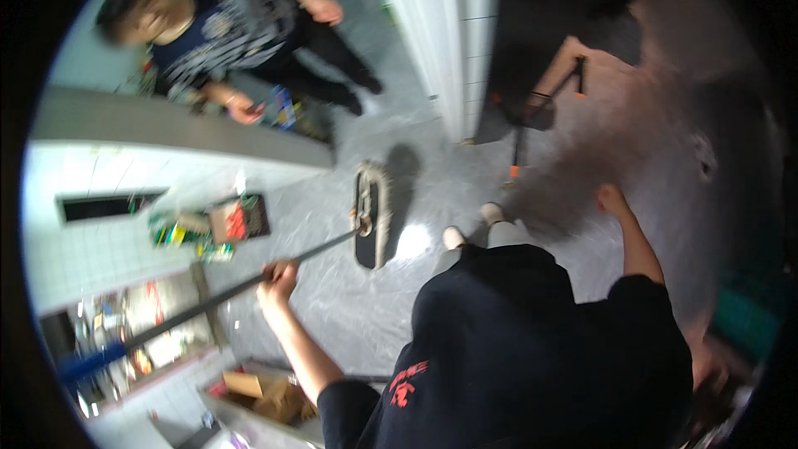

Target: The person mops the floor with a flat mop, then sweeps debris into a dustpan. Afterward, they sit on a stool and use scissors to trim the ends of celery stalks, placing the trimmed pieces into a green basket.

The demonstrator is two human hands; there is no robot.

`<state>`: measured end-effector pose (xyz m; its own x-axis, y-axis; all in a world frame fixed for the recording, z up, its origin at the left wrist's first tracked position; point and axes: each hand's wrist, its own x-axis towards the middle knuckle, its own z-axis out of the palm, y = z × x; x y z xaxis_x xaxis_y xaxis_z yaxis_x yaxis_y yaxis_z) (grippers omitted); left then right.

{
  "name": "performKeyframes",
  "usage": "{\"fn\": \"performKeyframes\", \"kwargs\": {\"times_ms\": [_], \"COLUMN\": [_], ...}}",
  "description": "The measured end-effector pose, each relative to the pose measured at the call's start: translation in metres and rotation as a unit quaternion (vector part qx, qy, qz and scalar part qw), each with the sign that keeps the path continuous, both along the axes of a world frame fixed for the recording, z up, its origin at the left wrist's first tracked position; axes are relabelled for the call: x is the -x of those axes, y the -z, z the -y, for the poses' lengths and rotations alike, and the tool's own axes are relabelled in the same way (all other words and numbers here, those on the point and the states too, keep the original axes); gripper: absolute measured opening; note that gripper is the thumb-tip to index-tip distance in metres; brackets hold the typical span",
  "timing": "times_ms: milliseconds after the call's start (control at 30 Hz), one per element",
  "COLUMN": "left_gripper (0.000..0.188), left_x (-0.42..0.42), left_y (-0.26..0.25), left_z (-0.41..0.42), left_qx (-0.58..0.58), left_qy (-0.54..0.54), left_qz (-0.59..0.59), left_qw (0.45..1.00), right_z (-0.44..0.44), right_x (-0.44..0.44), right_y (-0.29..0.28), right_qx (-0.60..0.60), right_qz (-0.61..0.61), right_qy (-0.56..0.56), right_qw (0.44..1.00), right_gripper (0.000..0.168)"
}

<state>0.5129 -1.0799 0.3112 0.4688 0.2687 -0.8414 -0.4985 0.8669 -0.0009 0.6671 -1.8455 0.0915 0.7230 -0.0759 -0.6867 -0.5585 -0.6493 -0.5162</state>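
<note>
My left hand [278, 279] is closed around the grey pole [215, 302] of a flat dust mop. Its blue grip [93, 362] reaches towards the left rim of the view. At the other end is the long mop head [372, 217], dark on top with a pale fringe. A shadow lies beside the head, which seems raised off the grey floor [324, 318]. Out to the right, my right hand [612, 201] hangs over the floor with its fingers curled and nothing visible in them. My shoes [454, 237] stand between the hands.
Another person [243, 31] stands at upper left beyond a low wall [187, 131]. A white pillar [430, 31] rises ahead. To its right stands a dark folding frame with orange tips [517, 137]. Boxes and packages [227, 222] lie at left; an open carton [268, 396] is below.
</note>
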Motion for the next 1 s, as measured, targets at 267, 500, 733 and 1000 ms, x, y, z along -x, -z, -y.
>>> {"fn": "performKeyframes", "kwargs": {"times_ms": [267, 500, 733, 1000], "left_gripper": [0.011, 0.014, 0.014, 0.024], "left_x": [0.014, 0.014, 0.017, 0.018], "left_y": [-0.016, -0.029, -0.023, -0.033], "left_z": [-0.014, -0.009, -0.01, -0.013], "left_qx": [0.136, 0.087, 0.167, 0.159], "left_qy": [0.035, 0.049, 0.063, 0.098], "left_qz": [0.048, 0.05, 0.077, 0.035], "left_qw": [0.989, 0.994, 0.981, 0.982], "right_z": [-0.208, -0.391, -0.496, -0.313], "right_x": [0.025, 0.008, 0.125, 0.03], "right_y": [0.015, -0.025, -0.309, -0.098], "right_qx": [-0.138, -0.207, -0.585, -0.085], "right_qz": [-0.087, 0.005, 0.356, 0.316], "right_qy": [-0.272, -0.472, -0.592, -0.525], "right_qw": [0.948, 0.857, 0.426, 0.786], "right_gripper": [0.023, 0.047, 0.032, 0.027]}}
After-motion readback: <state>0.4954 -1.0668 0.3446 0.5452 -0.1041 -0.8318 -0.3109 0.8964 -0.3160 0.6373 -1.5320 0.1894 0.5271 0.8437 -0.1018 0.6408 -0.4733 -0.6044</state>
